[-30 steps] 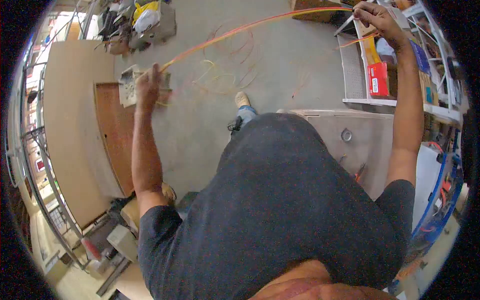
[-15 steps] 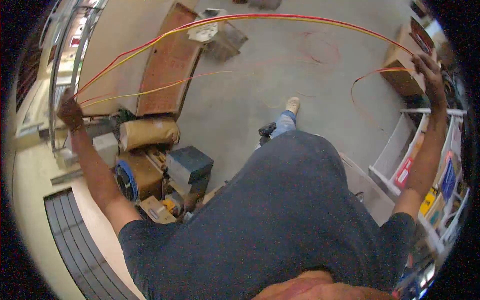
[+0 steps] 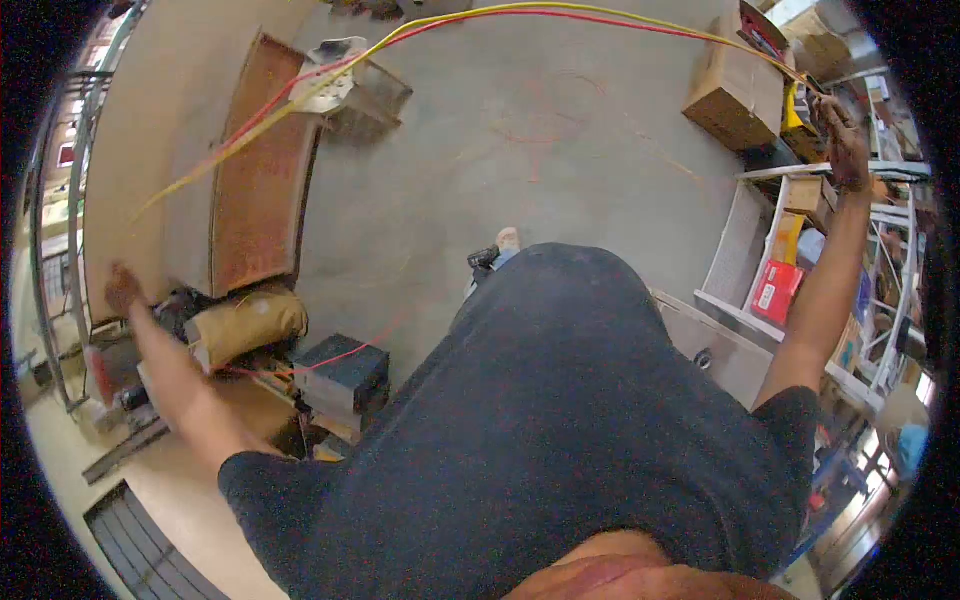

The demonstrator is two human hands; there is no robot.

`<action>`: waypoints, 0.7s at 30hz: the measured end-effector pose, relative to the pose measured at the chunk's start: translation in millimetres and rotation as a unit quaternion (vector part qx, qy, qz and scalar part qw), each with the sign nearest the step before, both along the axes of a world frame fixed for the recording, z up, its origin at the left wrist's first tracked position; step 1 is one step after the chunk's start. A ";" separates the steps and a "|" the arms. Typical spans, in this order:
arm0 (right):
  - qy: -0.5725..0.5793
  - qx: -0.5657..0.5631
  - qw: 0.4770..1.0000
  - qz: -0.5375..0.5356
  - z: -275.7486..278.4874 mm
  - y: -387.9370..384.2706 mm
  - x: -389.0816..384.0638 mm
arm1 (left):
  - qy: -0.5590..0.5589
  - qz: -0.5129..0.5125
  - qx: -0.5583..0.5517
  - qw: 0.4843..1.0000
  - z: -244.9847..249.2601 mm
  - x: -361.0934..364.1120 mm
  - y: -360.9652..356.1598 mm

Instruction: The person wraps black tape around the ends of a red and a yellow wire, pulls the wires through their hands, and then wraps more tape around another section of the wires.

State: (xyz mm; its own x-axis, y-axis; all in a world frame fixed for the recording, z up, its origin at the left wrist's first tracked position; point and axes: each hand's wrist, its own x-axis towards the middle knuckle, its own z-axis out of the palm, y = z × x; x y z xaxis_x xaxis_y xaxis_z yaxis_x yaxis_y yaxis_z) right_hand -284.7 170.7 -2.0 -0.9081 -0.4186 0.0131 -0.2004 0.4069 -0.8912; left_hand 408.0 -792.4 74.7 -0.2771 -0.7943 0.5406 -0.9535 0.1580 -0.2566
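A long pair of red and yellow electrical wires arches across the top of the view. Its right end runs into my right hand, raised at the far right beside the shelf, with the fingers closed on it. At the left, the wires blur and fade out above my left hand, with a gap between them. Motion smears the fingers of that hand, which is low beside the large tan panel. A loose red wire trails over the boxes at lower left; other strands blur above the floor.
A white shelf rack with boxes stands at right, below a cardboard box. At left are a reddish-brown panel, a brown wrapped bundle and a dark box. A whitish container sits on the grey floor.
The wires' left end has come away from my left hand, which has moved lower in view. My right hand still grips the wires, slightly further left. The view has shifted.
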 end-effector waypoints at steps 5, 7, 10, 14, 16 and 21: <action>0.017 0.033 0.999 0.033 57.3 -93.2 84.7 | 0.302 -0.374 0.367 0.797 -257.4 -170.9 -24.8; 0.047 0.141 0.982 0.115 78.4 -159.8 125.4 | 0.251 -0.532 0.360 0.725 -214.4 -293.9 161.2; 0.284 0.236 0.888 0.274 58.7 -225.5 148.4 | 0.280 -0.636 0.534 0.482 -184.6 -416.7 345.3; 0.066 0.246 0.944 0.210 43.6 -257.7 155.6 | 0.215 -0.594 0.743 0.221 -157.4 -431.9 481.1; -0.050 0.222 0.956 0.186 42.8 -248.3 150.1 | 0.234 -0.593 0.738 0.220 -159.2 -432.0 484.0; 0.012 0.140 0.962 0.236 6.9 -219.5 132.0 | 0.045 -0.615 0.672 0.410 -135.0 -424.3 469.9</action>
State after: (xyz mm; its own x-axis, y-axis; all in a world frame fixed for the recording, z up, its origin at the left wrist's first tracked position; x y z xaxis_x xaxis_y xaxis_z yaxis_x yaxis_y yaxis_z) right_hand -152.7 -48.8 5.0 -0.6173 -0.7739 -0.1417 -0.4404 0.4891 -0.7529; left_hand -16.3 -322.5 -60.2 -0.9420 0.3192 -0.1039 0.0636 0.4734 0.8786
